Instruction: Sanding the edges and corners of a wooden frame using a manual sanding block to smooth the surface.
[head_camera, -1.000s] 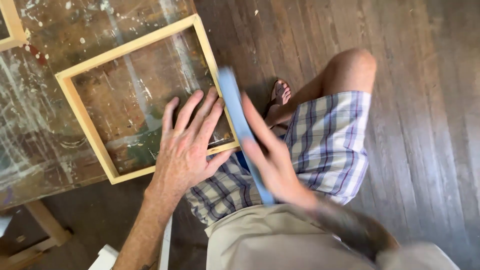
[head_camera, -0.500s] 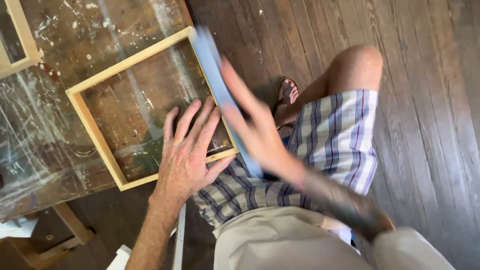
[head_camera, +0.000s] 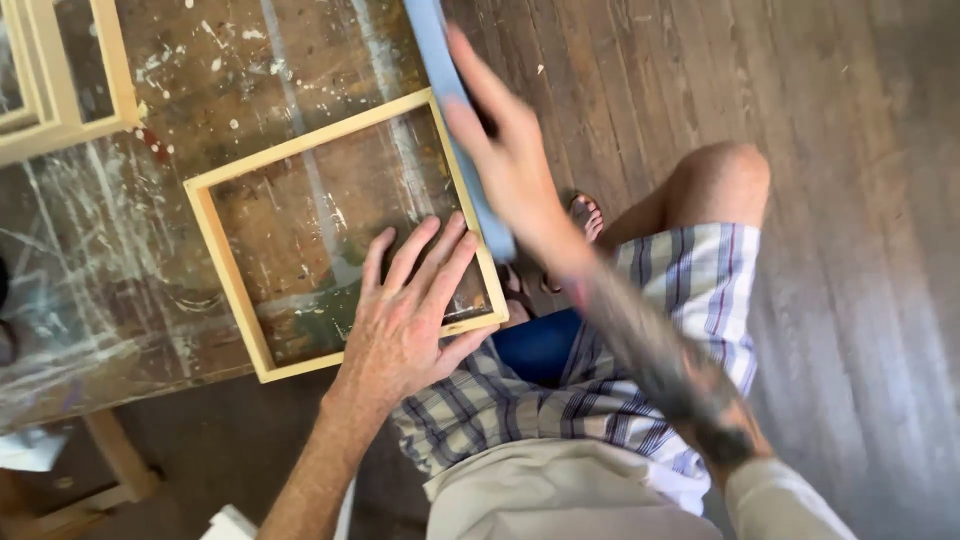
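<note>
Sanding goes on: our left hand (head_camera: 405, 320) presses flat on the pale square wooden frame (head_camera: 340, 235) on the table (head_camera: 90, 260); our right hand (head_camera: 510, 165) grips the long blue sanding block (head_camera: 455, 110) along its three-o'clock edge; progress unclear.

A paint-splattered wooden table (head_camera: 150, 250) carries a square pale wooden frame (head_camera: 225, 265) near its right edge; another frame (head_camera: 75, 95) lies far left.

One cam only, head-mounted, looking steeply down from above, close in. Worktable (head_camera: 150, 260) fills upper left of frame, wood floor (head_camera: 850, 250) the right, wearer's own lap and knee at bottom centre. No 2nd view, so nothing shared.
</note>
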